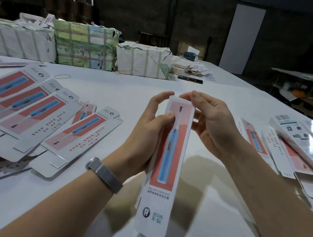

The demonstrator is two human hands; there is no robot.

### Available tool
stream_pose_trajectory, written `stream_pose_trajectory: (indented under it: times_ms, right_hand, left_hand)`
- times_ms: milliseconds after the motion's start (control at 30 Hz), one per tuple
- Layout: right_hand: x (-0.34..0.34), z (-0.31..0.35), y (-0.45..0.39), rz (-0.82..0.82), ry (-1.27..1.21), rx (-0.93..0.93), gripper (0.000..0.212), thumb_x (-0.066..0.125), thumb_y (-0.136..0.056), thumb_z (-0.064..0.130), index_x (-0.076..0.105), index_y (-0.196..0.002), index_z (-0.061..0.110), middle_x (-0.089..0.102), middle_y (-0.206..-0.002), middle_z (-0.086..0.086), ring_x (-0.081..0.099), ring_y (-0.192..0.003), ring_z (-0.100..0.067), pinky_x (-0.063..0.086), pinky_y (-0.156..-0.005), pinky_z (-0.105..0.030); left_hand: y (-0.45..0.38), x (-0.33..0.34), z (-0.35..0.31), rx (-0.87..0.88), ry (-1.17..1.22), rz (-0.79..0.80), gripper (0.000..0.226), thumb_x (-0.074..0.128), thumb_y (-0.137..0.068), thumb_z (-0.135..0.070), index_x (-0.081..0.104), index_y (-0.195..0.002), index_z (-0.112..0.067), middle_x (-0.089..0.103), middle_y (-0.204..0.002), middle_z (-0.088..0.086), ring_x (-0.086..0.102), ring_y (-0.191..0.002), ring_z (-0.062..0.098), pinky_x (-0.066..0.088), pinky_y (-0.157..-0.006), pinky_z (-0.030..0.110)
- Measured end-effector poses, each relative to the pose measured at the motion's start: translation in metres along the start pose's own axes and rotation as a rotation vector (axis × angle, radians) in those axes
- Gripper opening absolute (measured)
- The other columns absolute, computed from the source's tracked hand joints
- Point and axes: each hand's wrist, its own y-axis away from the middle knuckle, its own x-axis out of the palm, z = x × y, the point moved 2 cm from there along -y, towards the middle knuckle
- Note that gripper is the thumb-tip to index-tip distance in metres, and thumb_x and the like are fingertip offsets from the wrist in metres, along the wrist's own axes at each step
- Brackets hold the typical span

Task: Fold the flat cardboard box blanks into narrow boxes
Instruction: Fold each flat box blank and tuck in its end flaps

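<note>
A narrow toothbrush box (166, 159), white with a coral panel and a blue electric toothbrush printed on its face, is held above the white table (115, 93) in the middle of the view, its long axis running from near to far and its far end raised between both hands. The left hand (150, 129) grasps the box along its left side, thumb pressed on the printed face and fingers curled round the edge behind; a grey mesh wristband (104, 174) sits on that wrist. The right hand (212, 125) is at the box's far end, its fingertips (187, 96) curled over the top corner and pinching the end flap, while the palm stands off just to the right of the box. To the left, flat box blanks (39, 121) of the same print lie fanned and overlapping on the table; to the right lies another spread of blanks (305, 148), some showing a barcode and product pictures. A rubber band (62, 76) lies on the table beyond the left pile. Along the far edge stand strapped paper-wrapped bundles (83, 47), with a dark phone (190, 79) lying flat near the rightmost of them.
</note>
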Motion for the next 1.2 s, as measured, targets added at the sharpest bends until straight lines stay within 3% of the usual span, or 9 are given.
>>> stream_pose_trajectory:
  times_ms: [100,333,467,700,800,867,1000,1100,1200]
  right_hand:
    - [0.003,-0.001,0.002,0.004,0.040,-0.030,0.034,0.042,-0.106,0.025,0.074,-0.095,0.021,0.073,-0.085,0.003,0.070,-0.081,-0.012,0.055,-0.067,-0.023]
    - [0.001,0.001,0.002,-0.002,0.088,-0.070,0.036,0.043,-0.104,0.028,0.072,-0.090,0.013,0.069,-0.084,-0.002,0.069,-0.079,-0.015,0.055,-0.069,-0.022]
    - [0.007,-0.002,0.003,-0.023,0.032,-0.064,0.039,0.047,-0.091,0.046,0.077,-0.088,0.022,0.074,-0.087,-0.001,0.071,-0.081,-0.018,0.056,-0.071,-0.024]
    - [0.010,-0.011,0.002,0.057,-0.261,0.144,0.071,0.019,-0.098,0.068,0.078,-0.104,0.029,0.072,-0.118,-0.003,0.068,-0.112,-0.021,0.054,-0.099,-0.043]
    - [0.014,-0.013,0.003,0.123,-0.256,0.136,0.063,0.024,-0.095,0.070,0.070,-0.119,0.035,0.069,-0.126,0.002,0.065,-0.118,-0.022,0.048,-0.105,-0.046]
    - [0.017,-0.015,0.004,0.100,-0.063,0.075,0.053,0.042,-0.091,0.067,0.053,-0.135,0.040,0.061,-0.134,0.006,0.062,-0.117,-0.016,0.049,-0.103,-0.042]
    - [0.023,-0.005,0.009,0.100,0.650,-0.182,0.081,0.070,-0.084,0.041,0.031,-0.154,0.029,0.042,-0.128,0.009,0.053,-0.105,-0.003,0.050,-0.086,-0.013]
    - [0.019,-0.001,0.009,0.124,0.900,-0.231,0.089,0.075,-0.085,0.035,0.024,-0.157,0.020,0.038,-0.119,0.005,0.048,-0.107,-0.009,0.049,-0.091,-0.021]
    - [0.000,0.014,0.005,-0.019,0.995,-0.205,0.082,0.074,-0.084,0.037,0.033,-0.154,0.020,0.045,-0.115,0.002,0.052,-0.107,-0.015,0.052,-0.093,-0.036]
  left_hand:
    - [0.000,-0.002,-0.001,0.037,-0.010,0.015,0.033,0.041,-0.109,-0.026,0.043,-0.129,-0.052,0.071,-0.082,-0.001,0.071,-0.069,0.019,0.062,-0.064,0.035]
    - [0.002,0.003,0.003,-0.054,0.129,0.033,0.022,0.039,-0.109,-0.028,0.046,-0.124,-0.042,0.068,-0.075,0.002,0.068,-0.067,0.023,0.063,-0.065,0.040]
    - [0.000,0.000,0.001,0.007,0.050,-0.009,0.020,0.039,-0.109,-0.029,0.045,-0.121,-0.045,0.069,-0.074,-0.002,0.070,-0.065,0.020,0.061,-0.063,0.035]
    - [0.002,0.001,-0.001,0.124,-0.084,-0.071,0.023,0.040,-0.109,-0.029,0.040,-0.121,-0.048,0.071,-0.083,-0.007,0.073,-0.070,0.018,0.058,-0.063,0.028]
    - [0.003,0.002,-0.004,0.162,-0.096,-0.119,0.025,0.041,-0.108,-0.028,0.038,-0.120,-0.050,0.071,-0.078,-0.005,0.071,-0.065,0.012,0.055,-0.059,0.022]
    - [0.000,0.002,-0.008,0.188,-0.045,-0.181,0.028,0.044,-0.107,-0.025,0.037,-0.118,-0.050,0.071,-0.081,0.001,0.071,-0.069,0.013,0.056,-0.061,0.024]
    - [-0.003,-0.006,-0.012,0.201,0.141,-0.283,0.025,0.046,-0.106,-0.024,0.035,-0.118,-0.043,0.064,-0.111,0.013,0.074,-0.093,0.026,0.060,-0.069,0.035]
    - [-0.008,-0.009,-0.009,0.112,0.306,-0.236,0.015,0.041,-0.106,-0.043,0.044,-0.121,-0.042,0.068,-0.111,0.005,0.072,-0.101,0.022,0.060,-0.073,0.035]
    - [-0.011,-0.005,-0.004,0.147,0.161,-0.160,0.023,0.048,-0.091,-0.058,0.050,-0.114,-0.057,0.068,-0.115,-0.008,0.067,-0.110,0.014,0.055,-0.085,0.040]
